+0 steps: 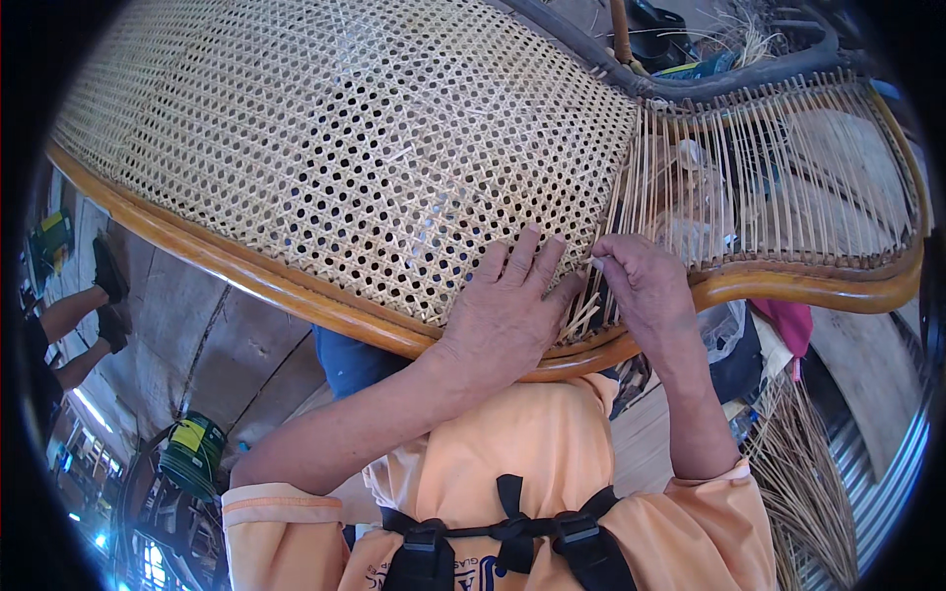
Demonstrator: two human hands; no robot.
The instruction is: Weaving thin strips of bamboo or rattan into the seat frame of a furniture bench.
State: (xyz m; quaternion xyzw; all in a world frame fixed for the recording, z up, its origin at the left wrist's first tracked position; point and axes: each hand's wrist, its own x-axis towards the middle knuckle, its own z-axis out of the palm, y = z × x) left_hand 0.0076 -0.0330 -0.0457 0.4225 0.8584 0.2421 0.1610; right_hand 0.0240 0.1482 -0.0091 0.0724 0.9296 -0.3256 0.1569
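A large panel of woven cane [394, 167] with small round holes stretches across a curved, varnished wooden frame [246, 281]. My left hand [512, 305] lies flat on the weave near its right edge, fingers spread. Close beside it, my right hand [645, 286] is pinched, thumb against forefinger, at a cane strand by the border of the weave. Loose strand ends [583, 317] stick out under and between the hands. To the right, unwoven parallel cane strands [788, 187] span the narrower part of the frame.
A bundle of long cane strips [798, 473] lies at the lower right, near corrugated metal [892, 492]. A green can [194, 453] stands at the lower left on the plank floor [197, 315]. Another person's legs [84, 325] show at the far left.
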